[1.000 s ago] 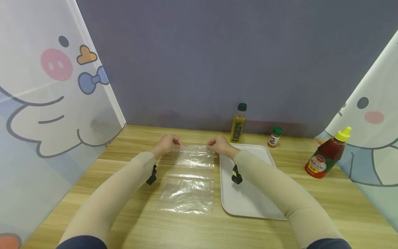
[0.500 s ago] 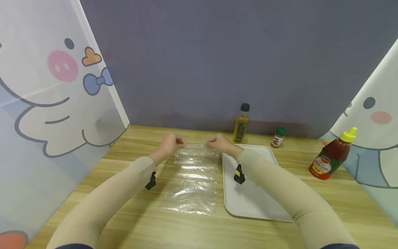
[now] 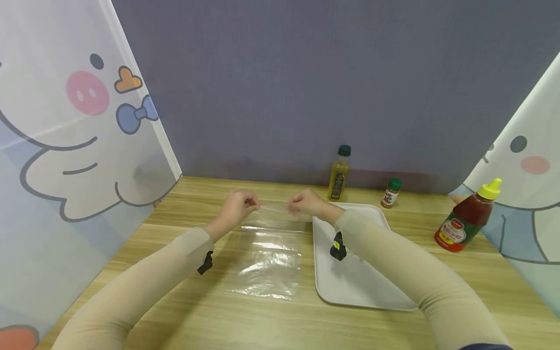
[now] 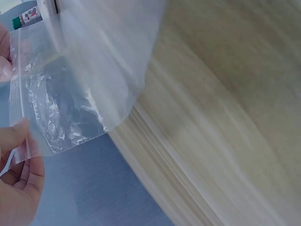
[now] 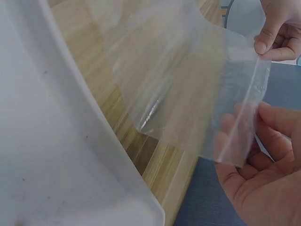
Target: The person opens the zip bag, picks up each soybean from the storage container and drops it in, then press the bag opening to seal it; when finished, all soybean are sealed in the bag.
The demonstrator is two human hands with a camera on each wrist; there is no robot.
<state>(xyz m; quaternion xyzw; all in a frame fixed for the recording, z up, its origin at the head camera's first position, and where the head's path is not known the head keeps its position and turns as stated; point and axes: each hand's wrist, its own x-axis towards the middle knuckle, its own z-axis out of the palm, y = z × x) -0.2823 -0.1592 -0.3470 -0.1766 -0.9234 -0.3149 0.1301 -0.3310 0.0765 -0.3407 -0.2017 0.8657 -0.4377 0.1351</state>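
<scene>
A clear plastic zip-lock bag (image 3: 271, 267) hangs between my two hands, its lower end toward the near side of the table. My left hand (image 3: 238, 208) pinches one end of the zip edge between thumb and fingers; the left wrist view shows this grip close up, with the bag (image 4: 70, 103) stretching off to the right. At the other end of that edge, my right hand (image 3: 306, 203) holds the bag with the thumb in front and fingers behind the film, as the right wrist view shows. The right fingertips are slightly blurred in the head view.
A white tray (image 3: 345, 284) lies right of the bag, under my right forearm. Behind it stand an oil bottle (image 3: 338, 180) and a small green-capped spice jar (image 3: 391, 193). A red sauce bottle (image 3: 463, 221) with a yellow cap is at the right. Printed panels flank the table.
Both hands keep hold of the bag's zip edge. The upper part of the bag has shifted and looks less crumpled; the head view has turned slightly left.
</scene>
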